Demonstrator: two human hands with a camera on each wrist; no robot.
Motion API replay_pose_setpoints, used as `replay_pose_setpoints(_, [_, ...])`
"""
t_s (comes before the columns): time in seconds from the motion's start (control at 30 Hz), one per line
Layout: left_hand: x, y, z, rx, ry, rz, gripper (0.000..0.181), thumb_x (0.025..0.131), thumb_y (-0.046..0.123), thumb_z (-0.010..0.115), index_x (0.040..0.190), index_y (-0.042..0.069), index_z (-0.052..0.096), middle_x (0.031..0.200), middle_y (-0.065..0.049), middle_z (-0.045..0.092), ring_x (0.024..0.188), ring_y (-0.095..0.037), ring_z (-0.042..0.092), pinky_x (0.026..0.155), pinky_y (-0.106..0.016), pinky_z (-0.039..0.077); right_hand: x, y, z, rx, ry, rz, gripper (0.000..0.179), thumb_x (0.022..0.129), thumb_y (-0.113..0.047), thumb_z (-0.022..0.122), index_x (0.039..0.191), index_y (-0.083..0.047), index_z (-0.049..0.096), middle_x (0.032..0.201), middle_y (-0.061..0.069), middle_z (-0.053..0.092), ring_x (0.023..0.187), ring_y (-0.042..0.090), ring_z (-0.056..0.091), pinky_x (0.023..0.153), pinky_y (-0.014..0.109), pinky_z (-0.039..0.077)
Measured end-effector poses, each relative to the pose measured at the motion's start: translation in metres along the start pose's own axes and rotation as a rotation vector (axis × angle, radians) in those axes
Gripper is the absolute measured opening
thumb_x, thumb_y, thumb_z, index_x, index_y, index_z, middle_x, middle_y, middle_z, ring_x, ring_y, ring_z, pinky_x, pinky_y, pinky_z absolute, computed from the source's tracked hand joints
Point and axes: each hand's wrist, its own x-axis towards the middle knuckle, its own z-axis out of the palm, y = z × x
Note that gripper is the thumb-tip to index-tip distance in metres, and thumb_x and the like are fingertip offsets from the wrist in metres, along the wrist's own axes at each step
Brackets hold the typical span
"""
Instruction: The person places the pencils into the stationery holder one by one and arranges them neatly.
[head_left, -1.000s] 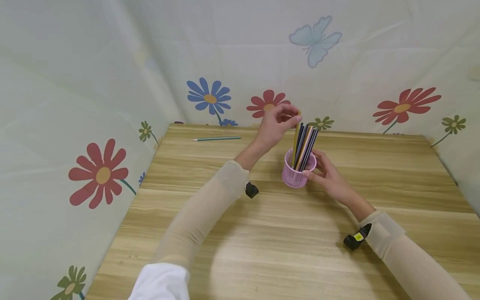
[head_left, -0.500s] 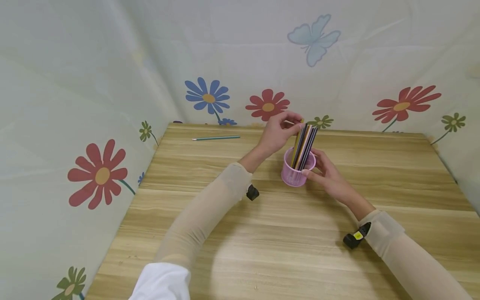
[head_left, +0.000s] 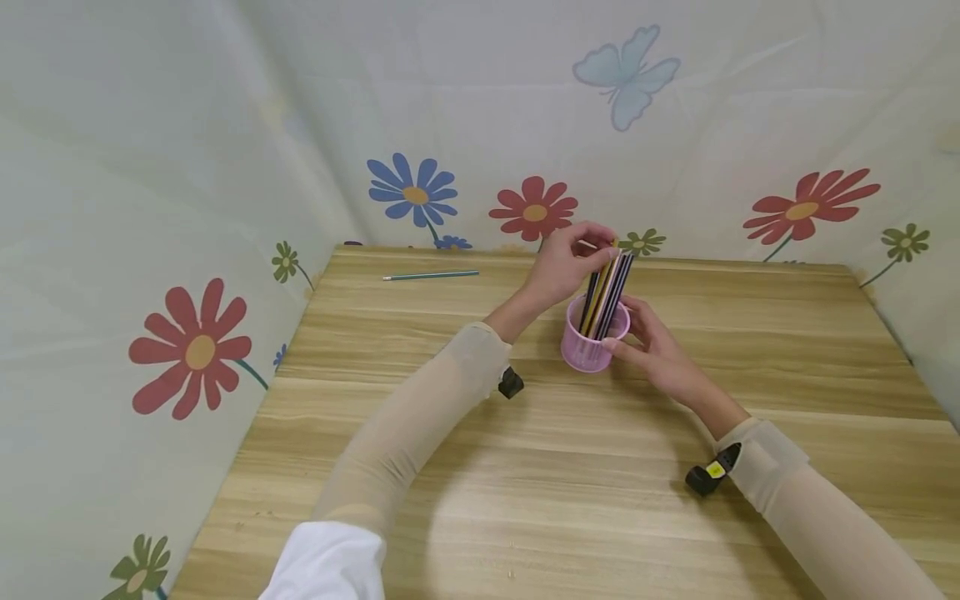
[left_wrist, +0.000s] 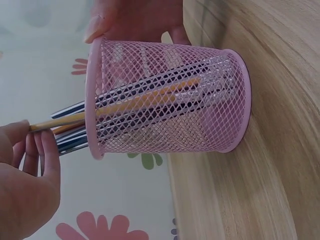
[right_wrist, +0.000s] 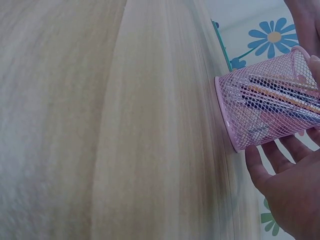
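A pink mesh pencil cup (head_left: 586,353) stands upright on the table, with several dark, yellow and pale pencils (head_left: 612,287) leaning to the right inside it. At the top of the bundle, my left hand (head_left: 562,267) pinches the upper end of a yellow pencil (left_wrist: 70,119) between thumb and fingers. That pencil's lower part shows through the mesh in the left wrist view. From the right side, my right hand (head_left: 663,357) holds the cup, thumb at the near rim and fingers round the far side, partly hidden in the head view.
A green pencil (head_left: 431,276) lies on the wooden table (head_left: 600,492) near its back edge, left of the cup. Behind the table hangs a pale curtain (head_left: 480,100) printed with flowers and a butterfly. Both wrists wear small black cameras.
My left hand has lowered the yellow pencil deeper into the cup and shifted it rightward against the bundle. The right hand keeps its hold on the cup; the green pencil lies still.
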Motion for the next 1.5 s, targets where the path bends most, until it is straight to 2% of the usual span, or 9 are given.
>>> replay_pose_setpoints(0.1, [0.000, 0.000, 0.001, 0.007, 0.008, -0.020, 0.021, 0.102, 0.016, 0.074, 0.122, 0.008, 0.072, 0.108, -0.004, 0.072, 0.095, -0.017, 0.071, 0.086, -0.023, 0.057, 0.000, 0.000, 0.000, -0.003, -0.004, 0.000, 0.069, 0.104, -0.006, 0.067, 0.162, -0.011, 0.032, 0.158, 0.020, 0.047, 0.146, 0.038, 0.044, 0.115, 0.041, 0.042])
replay_pose_setpoints(0.33, [-0.001, -0.001, 0.002, -0.002, 0.021, -0.028, 0.020, 0.102, 0.016, 0.074, 0.121, 0.008, 0.072, 0.108, -0.004, 0.072, 0.095, -0.017, 0.072, 0.084, -0.023, 0.059, 0.000, 0.004, -0.001, 0.003, -0.005, -0.007, 0.069, 0.104, -0.005, 0.067, 0.162, -0.011, 0.032, 0.157, 0.020, 0.048, 0.145, 0.036, 0.045, 0.108, 0.026, 0.045])
replay_pose_setpoints(0.57, [-0.004, -0.004, 0.002, 0.042, 0.044, -0.048, 0.022, 0.102, 0.018, 0.074, 0.122, 0.008, 0.072, 0.108, -0.003, 0.073, 0.093, -0.016, 0.072, 0.084, -0.022, 0.058, -0.001, 0.006, -0.001, 0.000, -0.004, -0.006, 0.069, 0.104, -0.007, 0.068, 0.163, -0.012, 0.032, 0.159, 0.019, 0.047, 0.147, 0.036, 0.043, 0.113, 0.035, 0.043])
replay_pose_setpoints(0.8, [-0.005, -0.008, 0.001, 0.067, 0.032, -0.037, 0.023, 0.101, 0.018, 0.076, 0.121, 0.007, 0.071, 0.108, -0.005, 0.073, 0.096, -0.016, 0.071, 0.086, -0.021, 0.057, -0.002, 0.006, 0.000, 0.012, -0.001, -0.010, 0.069, 0.104, -0.005, 0.067, 0.162, -0.011, 0.032, 0.159, 0.021, 0.047, 0.147, 0.038, 0.043, 0.109, 0.025, 0.045])
replay_pose_setpoints(0.97, [-0.008, -0.014, -0.002, 0.123, 0.020, -0.037, 0.019, 0.101, 0.018, 0.076, 0.117, 0.009, 0.072, 0.106, -0.003, 0.073, 0.096, -0.014, 0.070, 0.088, -0.019, 0.055, -0.002, 0.006, 0.000, 0.009, -0.004, -0.013, 0.069, 0.104, -0.005, 0.067, 0.163, -0.012, 0.032, 0.159, 0.020, 0.046, 0.148, 0.039, 0.042, 0.109, 0.025, 0.045])
replay_pose_setpoints(1.2, [-0.011, -0.019, -0.015, 0.150, 0.021, -0.054, 0.021, 0.100, 0.021, 0.078, 0.117, 0.011, 0.073, 0.107, 0.000, 0.074, 0.097, -0.012, 0.069, 0.088, -0.019, 0.056, -0.001, 0.007, 0.001, 0.020, 0.001, -0.023, 0.070, 0.103, -0.003, 0.067, 0.162, -0.009, 0.031, 0.159, 0.022, 0.046, 0.145, 0.043, 0.044, 0.106, 0.021, 0.047])
replay_pose_setpoints(1.37, [-0.014, -0.022, -0.030, 0.139, 0.026, -0.056, 0.026, 0.098, 0.023, 0.080, 0.119, 0.009, 0.073, 0.107, 0.001, 0.074, 0.099, -0.013, 0.070, 0.089, -0.022, 0.057, -0.001, 0.007, 0.001, 0.015, -0.001, -0.022, 0.069, 0.103, -0.003, 0.067, 0.162, -0.007, 0.030, 0.159, 0.023, 0.045, 0.145, 0.043, 0.043, 0.106, 0.021, 0.046])
replay_pose_setpoints(1.5, [-0.020, -0.032, -0.045, 0.155, 0.038, -0.078, 0.026, 0.098, 0.024, 0.080, 0.118, 0.010, 0.073, 0.106, 0.002, 0.074, 0.098, -0.013, 0.070, 0.089, -0.024, 0.057, -0.001, 0.007, 0.000, 0.012, 0.002, -0.022, 0.068, 0.103, -0.003, 0.067, 0.162, -0.006, 0.031, 0.159, 0.023, 0.045, 0.146, 0.044, 0.043, 0.106, 0.020, 0.046])
